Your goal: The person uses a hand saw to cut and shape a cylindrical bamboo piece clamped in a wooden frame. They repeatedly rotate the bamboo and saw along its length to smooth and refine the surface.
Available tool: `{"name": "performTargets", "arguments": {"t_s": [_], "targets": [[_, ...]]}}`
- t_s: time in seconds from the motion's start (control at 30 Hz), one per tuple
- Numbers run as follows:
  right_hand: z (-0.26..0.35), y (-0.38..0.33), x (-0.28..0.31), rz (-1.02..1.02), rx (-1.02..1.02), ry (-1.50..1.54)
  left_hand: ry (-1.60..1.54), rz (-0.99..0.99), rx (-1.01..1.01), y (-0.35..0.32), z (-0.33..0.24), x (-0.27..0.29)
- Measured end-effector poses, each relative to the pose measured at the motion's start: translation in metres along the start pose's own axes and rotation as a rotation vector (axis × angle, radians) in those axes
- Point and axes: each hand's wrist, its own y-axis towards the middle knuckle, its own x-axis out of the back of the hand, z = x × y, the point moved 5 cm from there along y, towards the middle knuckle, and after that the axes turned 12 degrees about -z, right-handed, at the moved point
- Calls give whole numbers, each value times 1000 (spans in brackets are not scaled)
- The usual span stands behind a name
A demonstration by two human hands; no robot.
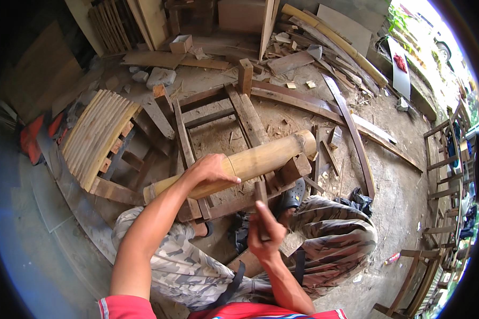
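Note:
A thick yellow bamboo pole [265,158] lies slantwise across a low wooden frame [239,111] in front of me, its right end higher in the picture than its left. My left hand [210,171] grips the pole near its middle from above, the thumb stretched along it. Just below the pole, my right hand [266,234] is closed around a dark, narrow, flat bar-like tool [261,192], held roughly upright. The tool's upper end comes close to the pole; I cannot tell its exact kind. A squared wood block [296,168] sits under the pole's right part.
A slatted wooden piece [98,138] stands at the left. Long boards [351,135] and another bamboo pole [338,42] lie to the right and far right. Wood scraps and shavings litter the floor. My legs in camouflage trousers [330,228] flank the frame. Wooden racks [442,186] line the right side.

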Motion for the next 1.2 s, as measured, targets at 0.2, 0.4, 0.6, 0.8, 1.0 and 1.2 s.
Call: {"name": "performTargets", "arguments": {"t_s": [0.2, 0.4, 0.6, 0.8, 1.0, 1.2], "targets": [[13, 73, 50, -138, -109, 27, -24, -80, -82, -2, 2, -3], [-9, 51, 98, -216, -352, 85, -442, -136, -28, 15, 33, 4], [-39, 34, 114, -284, -378, 51, 50, -612, 480, 1, 86, 44], [-38, 30, 106, -228, -346, 71, 43, -446, 718, 10, 124, 22], [-21, 34, 93, -171, -130, -30, 436, -293, 477, 32, 102, 17], [-23, 29, 85, -159, -104, -60, 410, -305, 341, 30, 62, 20]]}}
